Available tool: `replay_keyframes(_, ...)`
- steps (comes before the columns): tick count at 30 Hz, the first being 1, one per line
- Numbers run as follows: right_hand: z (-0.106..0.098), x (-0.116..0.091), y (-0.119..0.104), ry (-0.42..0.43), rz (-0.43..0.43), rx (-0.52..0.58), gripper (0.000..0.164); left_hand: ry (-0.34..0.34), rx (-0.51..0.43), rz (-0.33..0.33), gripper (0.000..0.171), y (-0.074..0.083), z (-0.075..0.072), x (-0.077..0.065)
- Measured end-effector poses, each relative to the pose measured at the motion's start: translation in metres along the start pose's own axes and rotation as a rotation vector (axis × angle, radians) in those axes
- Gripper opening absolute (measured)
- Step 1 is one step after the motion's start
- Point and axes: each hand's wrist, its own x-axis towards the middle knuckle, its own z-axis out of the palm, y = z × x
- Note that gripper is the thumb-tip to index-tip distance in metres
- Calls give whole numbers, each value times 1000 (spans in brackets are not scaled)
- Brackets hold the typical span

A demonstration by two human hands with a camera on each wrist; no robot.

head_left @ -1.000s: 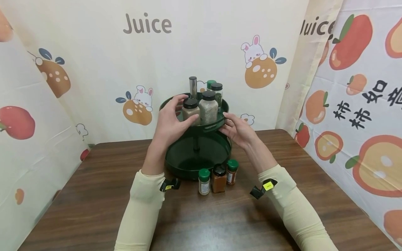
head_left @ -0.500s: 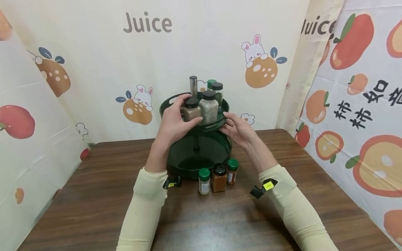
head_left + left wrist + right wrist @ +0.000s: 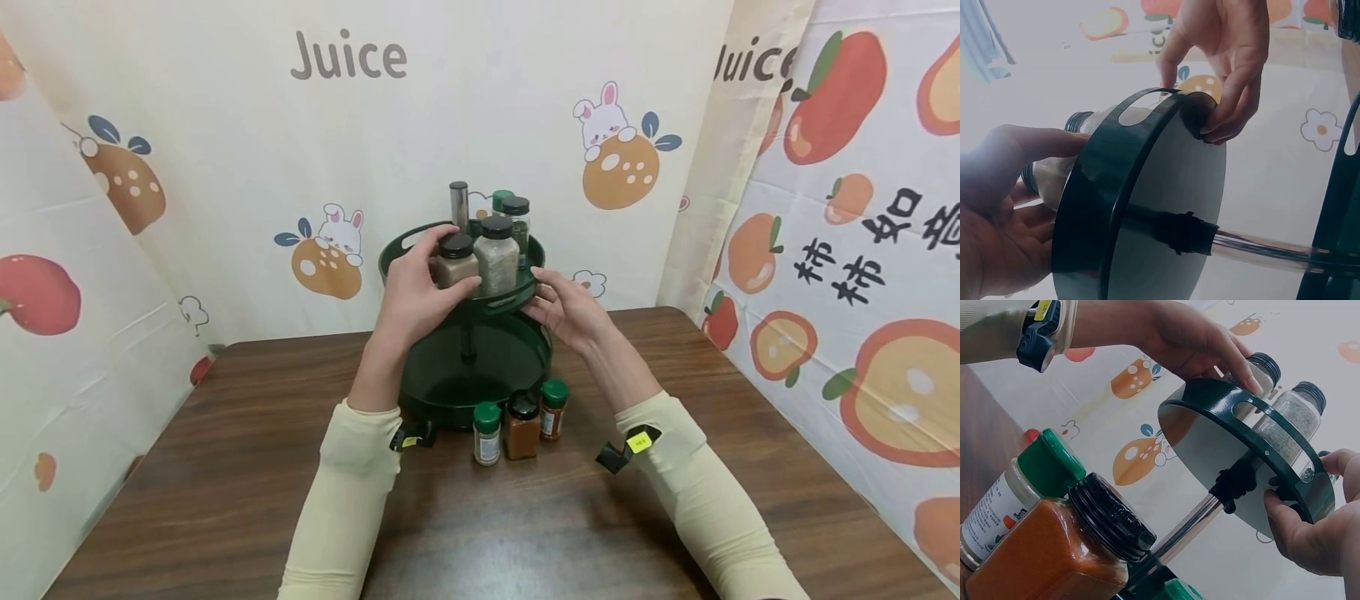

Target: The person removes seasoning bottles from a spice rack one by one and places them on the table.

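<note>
On the upper tier (image 3: 471, 307) of a dark green two-tier spice rack, my left hand (image 3: 411, 287) grips a black-lidded jar of beige powder (image 3: 456, 268), thumb in front and fingers round the far side. Directly right of it stands a larger black-lidded jar of pale grains (image 3: 498, 260). My right hand (image 3: 568, 312) pinches the tier's right rim, with the thumb over the edge and fingers beneath, as the right wrist view also shows at the tier wall (image 3: 1204, 394). Behind the big jar are a black-capped bottle of green herbs (image 3: 519, 225) and a green-capped one, mostly hidden.
The rack's lower tier (image 3: 480, 367) sits on the wooden table (image 3: 262, 467). Just before it stand a green-capped shaker (image 3: 487, 437), a black-lidded orange-brown spice jar (image 3: 522, 432) and a green-capped red spice bottle (image 3: 553, 412). A metal post (image 3: 460, 208) rises through the upper tier.
My left hand has shifted slightly right with the beige jar, closer to the big jar, then stayed there. The right hand keeps its place on the rim.
</note>
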Motion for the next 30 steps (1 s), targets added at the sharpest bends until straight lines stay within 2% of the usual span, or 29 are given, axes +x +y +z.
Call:
replay_keyframes(5, 1, 0, 0, -4, 0, -17, 53, 17, -23, 5, 65, -1, 0, -1)
replay_keyframes(13, 1, 0, -1, -2, 7, -18, 59, 27, -49, 12, 64, -2, 0, 0)
replay_keyframes(18, 1, 0, -1, -2, 9, -18, 62, 57, -69, 53, 62, -4, 1, 1)
replay_keyframes(24, 1, 0, -1, -3, 6, -17, 63, 174, -133, 124, 59, -2, 0, 3)
replay_keyframes(30, 1, -1, 0, -7, 2, -19, 58, 322, -242, 177, 57, 23, -7, -2)
